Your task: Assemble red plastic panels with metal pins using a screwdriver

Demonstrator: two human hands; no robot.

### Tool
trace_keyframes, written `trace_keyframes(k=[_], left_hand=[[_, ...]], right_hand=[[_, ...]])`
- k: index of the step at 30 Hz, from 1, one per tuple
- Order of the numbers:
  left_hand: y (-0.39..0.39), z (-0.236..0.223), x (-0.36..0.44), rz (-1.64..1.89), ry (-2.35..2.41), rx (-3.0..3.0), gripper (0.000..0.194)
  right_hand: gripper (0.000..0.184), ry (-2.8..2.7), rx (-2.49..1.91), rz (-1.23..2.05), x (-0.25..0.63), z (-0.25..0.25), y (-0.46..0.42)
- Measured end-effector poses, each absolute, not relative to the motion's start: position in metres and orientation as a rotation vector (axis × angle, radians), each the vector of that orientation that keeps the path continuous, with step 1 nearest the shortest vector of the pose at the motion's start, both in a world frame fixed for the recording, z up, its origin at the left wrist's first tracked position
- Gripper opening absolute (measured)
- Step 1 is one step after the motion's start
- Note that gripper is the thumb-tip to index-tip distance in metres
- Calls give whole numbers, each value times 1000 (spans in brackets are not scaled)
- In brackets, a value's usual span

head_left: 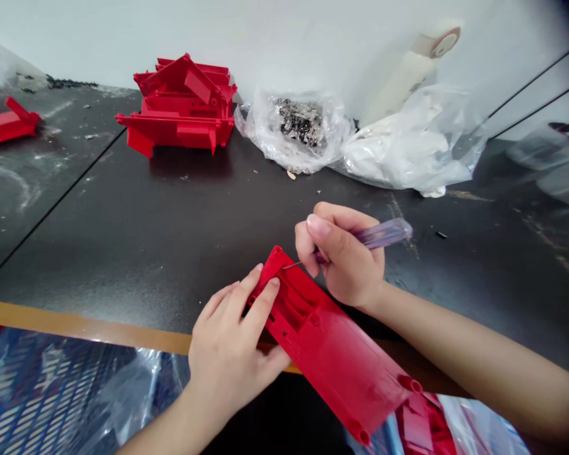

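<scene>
My left hand [239,341] grips the upper left edge of a long red plastic panel [344,357], two fingers lying on its top end and the thumb at its side. The panel slants over the front edge of the table, its recessed side up, with round screw posts at the corners. My right hand [346,256] is closed round the translucent purple handle of a screwdriver [384,234]. Its thin metal shaft reaches to the recess at the panel's top end, close to my left fingertips. Whether the tip touches the plastic I cannot tell.
Several red plastic parts [183,120] are stacked at the back, and another red part [9,123] lies far left. A clear bag [260,126] holds small dark pieces; beside it lies a white-filled bag [403,148]. Below the table edge are a blue basket [28,392] and bagged red parts [427,423].
</scene>
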State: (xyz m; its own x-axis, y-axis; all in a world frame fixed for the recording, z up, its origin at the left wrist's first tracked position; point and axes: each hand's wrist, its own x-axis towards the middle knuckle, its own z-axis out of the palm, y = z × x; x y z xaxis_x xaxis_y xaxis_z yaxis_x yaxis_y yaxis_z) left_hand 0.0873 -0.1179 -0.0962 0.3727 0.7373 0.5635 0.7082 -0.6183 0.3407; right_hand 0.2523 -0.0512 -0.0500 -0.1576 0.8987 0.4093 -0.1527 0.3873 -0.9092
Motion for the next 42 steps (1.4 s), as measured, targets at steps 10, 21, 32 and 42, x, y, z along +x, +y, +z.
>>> trace_keyframes(k=[10,21,32,42], left_hand=[[-117,-95,90,1130,1376,2550,39],[-117,-95,89,1166,1370,2538,39],[-118,-96,89,1158,1388,2534,39],[-119,-97,87,1109,1407,2533,41]], right_hand=[[48,-1467,-827,985,251,-42,-50],[48,-1502,-832,950,248,-44,-55],[47,-1369,-771,1072,246,-46,-56],[49,-1357,-813,1076,247,-46,-52]])
